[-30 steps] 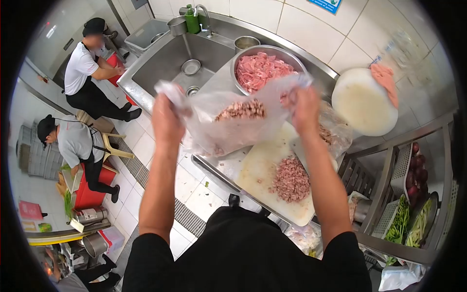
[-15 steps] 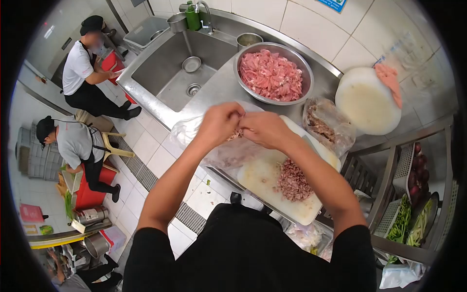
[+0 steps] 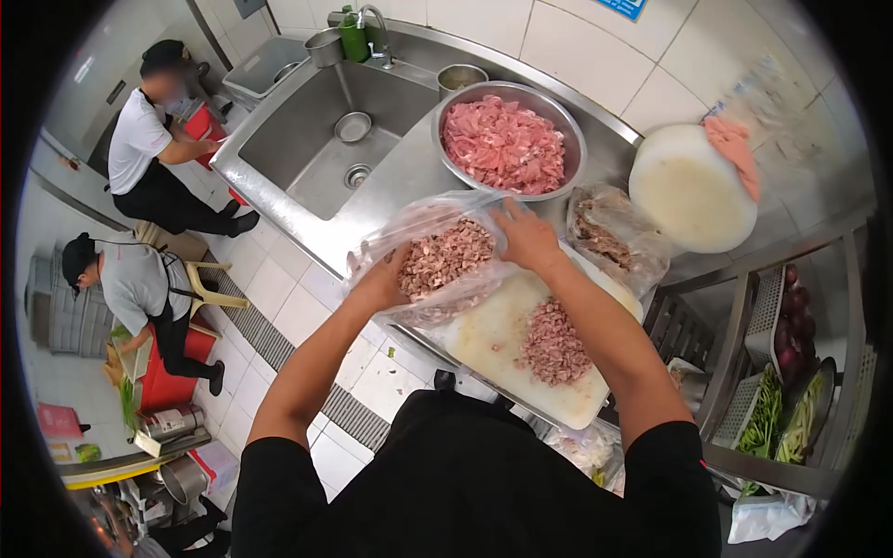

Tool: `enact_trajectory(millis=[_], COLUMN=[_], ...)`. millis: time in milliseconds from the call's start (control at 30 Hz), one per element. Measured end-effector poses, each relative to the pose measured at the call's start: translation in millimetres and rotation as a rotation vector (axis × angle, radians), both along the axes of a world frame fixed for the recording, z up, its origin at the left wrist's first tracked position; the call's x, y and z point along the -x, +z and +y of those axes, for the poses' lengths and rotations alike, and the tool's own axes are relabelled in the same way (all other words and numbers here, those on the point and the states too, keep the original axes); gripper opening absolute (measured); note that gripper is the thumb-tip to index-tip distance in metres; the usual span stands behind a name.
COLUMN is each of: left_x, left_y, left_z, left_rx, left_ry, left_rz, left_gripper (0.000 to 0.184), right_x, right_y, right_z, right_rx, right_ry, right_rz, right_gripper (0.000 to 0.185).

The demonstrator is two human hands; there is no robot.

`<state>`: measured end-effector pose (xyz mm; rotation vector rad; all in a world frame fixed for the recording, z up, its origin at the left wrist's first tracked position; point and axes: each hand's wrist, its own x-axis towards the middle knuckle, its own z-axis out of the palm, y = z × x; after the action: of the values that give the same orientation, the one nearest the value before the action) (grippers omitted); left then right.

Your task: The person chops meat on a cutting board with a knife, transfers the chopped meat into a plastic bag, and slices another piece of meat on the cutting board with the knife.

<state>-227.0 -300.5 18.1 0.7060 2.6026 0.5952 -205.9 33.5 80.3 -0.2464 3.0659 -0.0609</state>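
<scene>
A clear plastic bag [image 3: 423,216] lies on the steel counter with its mouth spread wide, and small chopped meat pieces [image 3: 451,259] show inside. My left hand [image 3: 379,282] grips the bag's left side, its fingertips partly hidden by plastic and meat. At the right side of the mouth, my right hand [image 3: 528,236] holds the rim, fingers somewhat apart. Below my right forearm, another pile of chopped meat [image 3: 555,346] rests on a white cutting board [image 3: 479,342]. The bag overlaps the board's left end.
Behind the bag stands a steel bowl [image 3: 579,167] of sliced raw meat. Another filled plastic bag [image 3: 619,237] lies to the right. A sink [image 3: 307,172] is at the left, a vegetable rack [image 3: 739,325] at the right. Two co-workers [image 3: 139,139] sit farther left.
My hands were together, fingers pinched at the bag's gathered top. Now they have moved apart, and the bag's mouth has opened to show the chopped meat.
</scene>
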Motion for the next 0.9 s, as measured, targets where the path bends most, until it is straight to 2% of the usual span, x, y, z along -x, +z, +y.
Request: enact_trajectory(millis=[33, 67, 100, 133, 200, 233, 267, 333, 367, 400, 433, 467, 500, 533, 567, 600, 667, 800, 900], left_x=[2.4, 5.0, 4.3, 8.5, 17.3, 11.1, 3.4, -19.7, -34.5, -51.9, -70.8, -87.5, -103.4, -118.3, -128.1, -131.7, -128.2, -109.1, -124.5], left_y=[11.1, 21.7, 43.4, 56.3, 79.3, 103.0, 122.9, 149.0, 153.6, 145.2, 133.6, 121.2, 99.8, 68.8, 40.2, 15.6, -23.8, -43.5, -46.2], left_z=[2.0, 5.1, 8.0, 12.6, 23.8, 33.0, 41.1, 61.7, 75.3, 89.9, 104.0, 117.4, 131.2, 146.3, 161.4, 177.8, 208.8, 249.6, 260.8], left_rx=[0.014, 0.028, 0.085, 0.083, -0.039, -0.036, -0.042, -0.21, -0.311, -0.316, -0.409, -0.497, -0.491, -0.547, -0.603, -0.597, -0.483, -0.358, -0.358], left_ry=[0.014, 0.026, -0.037, -0.042, 0.053, 0.074, 0.053, -0.015, -0.047, -0.066, -0.111, -0.154, -0.169, -0.238, -0.305, -0.319, -0.191, -0.093, -0.472], left_rz=[-0.044, -0.089, 0.024, 0.017, -0.095, -0.017, -0.025, 0.009, -0.142, -0.162, -0.325, -0.484, -0.49, -0.338, -0.184, -0.187, 0.253, 0.371, 0.172], left_gripper=[0.125, 0.125, 0.104, 0.104, 0.076, 0.06, 0.06, 0.054, 0.047, 0.047, 0.048, 0.049, 0.049, 0.054, 0.059, 0.059, 0.063, 0.067, 0.058], right_x=[-3.9, -11.3, -21.8, -33.0, -72.8, -95.6, -122.7, -187.2, -219.6, -249.3, -273.8, -296.3, -304.5, -309.4, -316.7, -318.0, -307.5, -285.8, -295.7], right_y=[12.3, 25.1, 43.3, 57.8, 73.9, 71.8, 69.1, 51.2, 35.5, 19.6, 9.3, -19.5, -21.7, -22.5, -39.3, -46.0, -52.6, -54.0, -24.5], right_z=[4.0, 10.9, 17.6, 24.5, 46.8, 64.9, 84.7, 115.3, 126.6, 133.1, 132.7, 141.6, 135.6, 125.5, 124.3, 122.6, 121.0, 120.6, 119.3], right_rx=[0.214, 0.211, 0.432, 0.654, 0.892, 0.836, 0.776, 0.517, 0.453, 0.391, 0.305, 0.298, 0.342, 0.389, 0.339, 0.345, 0.255, 0.216, 0.294], right_ry=[0.05, 0.039, -0.008, -0.053, -0.218, -0.299, -0.39, -0.563, -0.624, -0.678, -0.712, -0.668, -0.685, -0.703, -0.625, -0.638, -0.587, -0.539, -0.586], right_rz=[-0.047, -0.048, 0.022, 0.093, 0.159, 0.131, 0.105, 0.03, -0.016, -0.063, -0.124, -0.112, -0.158, -0.201, -0.075, -0.072, 0.045, 0.014, -0.051], right_gripper=[0.069, 0.069, 0.057, 0.047, 0.036, 0.037, 0.037, 0.039, 0.042, 0.045, 0.056, 0.064, 0.065, 0.067, 0.065, 0.065, 0.065, 0.066, 0.062])
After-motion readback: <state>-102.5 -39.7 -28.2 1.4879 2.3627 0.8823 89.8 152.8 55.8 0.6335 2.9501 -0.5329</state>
